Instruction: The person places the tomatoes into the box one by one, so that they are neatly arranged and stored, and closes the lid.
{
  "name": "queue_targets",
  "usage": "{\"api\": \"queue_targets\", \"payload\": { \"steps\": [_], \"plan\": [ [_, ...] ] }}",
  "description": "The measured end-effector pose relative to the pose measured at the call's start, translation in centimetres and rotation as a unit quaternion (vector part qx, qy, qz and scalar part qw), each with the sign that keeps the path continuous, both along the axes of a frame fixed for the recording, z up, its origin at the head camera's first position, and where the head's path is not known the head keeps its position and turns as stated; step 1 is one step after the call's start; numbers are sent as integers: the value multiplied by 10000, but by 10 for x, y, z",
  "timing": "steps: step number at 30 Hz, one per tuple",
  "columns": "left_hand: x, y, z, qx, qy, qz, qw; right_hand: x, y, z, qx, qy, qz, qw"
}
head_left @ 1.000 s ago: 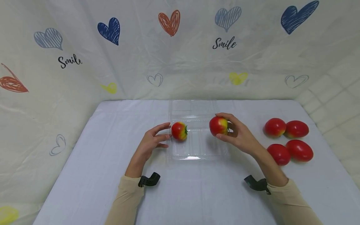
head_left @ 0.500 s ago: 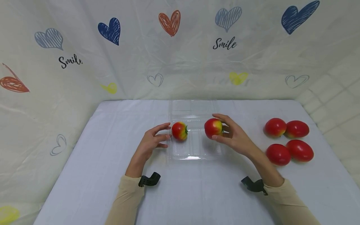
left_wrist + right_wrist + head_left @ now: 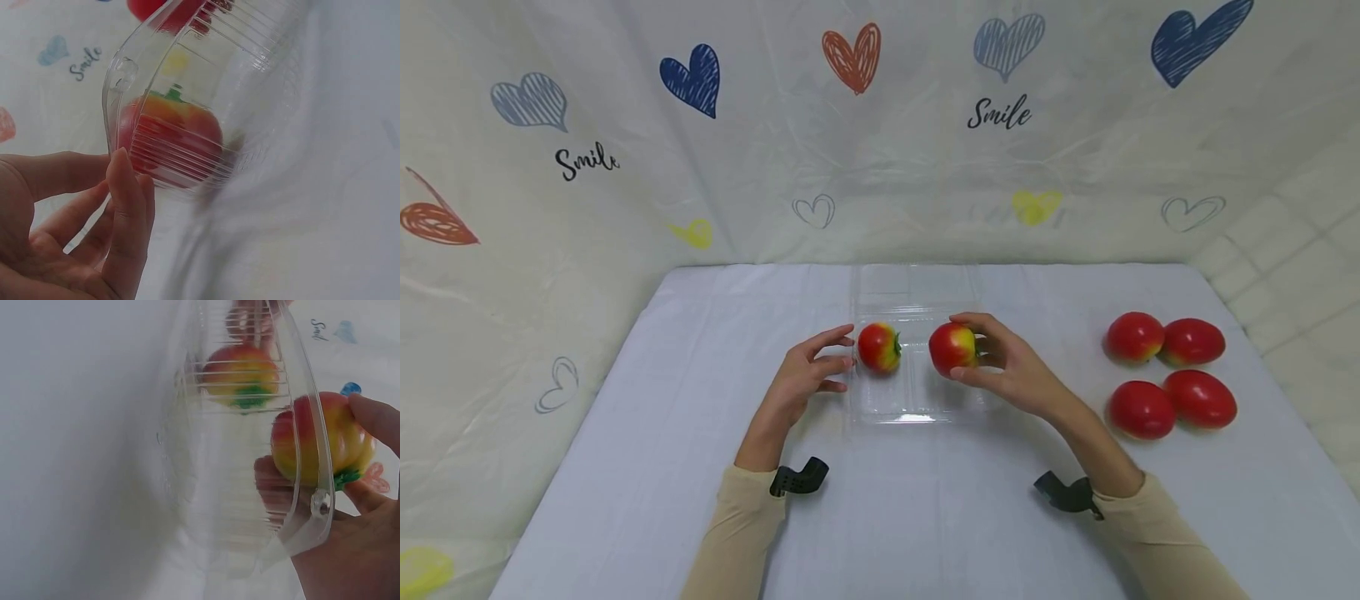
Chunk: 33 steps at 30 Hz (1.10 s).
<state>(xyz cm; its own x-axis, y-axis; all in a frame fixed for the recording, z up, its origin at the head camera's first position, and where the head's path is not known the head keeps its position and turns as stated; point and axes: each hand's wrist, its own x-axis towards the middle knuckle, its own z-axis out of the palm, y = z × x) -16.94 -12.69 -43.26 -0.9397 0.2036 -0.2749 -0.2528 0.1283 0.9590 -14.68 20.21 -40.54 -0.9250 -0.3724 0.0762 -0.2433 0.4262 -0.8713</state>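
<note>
Over the right half of the clear box (image 3: 917, 419), I have the right fruit (image 3: 950, 347) gripped in the curled fingers of the right hand (image 3: 1017, 371); it has travelled left from near the box's right edge, closing on the left fruit (image 3: 878, 348), though a gap remains between them. I read that as a placing step well under way: one fruit lies in the box, and the second is lined up beside it but not let go. Whether its underside touches the box's floor, I cannot tell from my views. Meanwhile the left hand (image 3: 799, 375) has held its spot, thumb and fingertips pinching the rim, which I take as steadying. Well to the right on the surface (image 3: 917, 517), four red fruits (image 3: 1200, 398) lie unmoved.
</note>
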Motion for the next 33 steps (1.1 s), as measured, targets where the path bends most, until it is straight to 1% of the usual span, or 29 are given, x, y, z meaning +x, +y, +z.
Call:
{"api": "queue_targets", "payload": {
  "steps": [8,15,27,33],
  "plan": [
    [0,1,0,-24,-50,47,10000,1,-6,-4,0,-67,142,9999],
    [0,1,0,-33,-39,55,10000,0,-13,-7,19,10,223,9997],
    [1,2,0,-70,24,28,10000,4,-22,-5,33,-117,177,9998],
    [1,2,1,-106,22,53,9999,3,-24,-6,63,-49,147,9999]
  ]
}}
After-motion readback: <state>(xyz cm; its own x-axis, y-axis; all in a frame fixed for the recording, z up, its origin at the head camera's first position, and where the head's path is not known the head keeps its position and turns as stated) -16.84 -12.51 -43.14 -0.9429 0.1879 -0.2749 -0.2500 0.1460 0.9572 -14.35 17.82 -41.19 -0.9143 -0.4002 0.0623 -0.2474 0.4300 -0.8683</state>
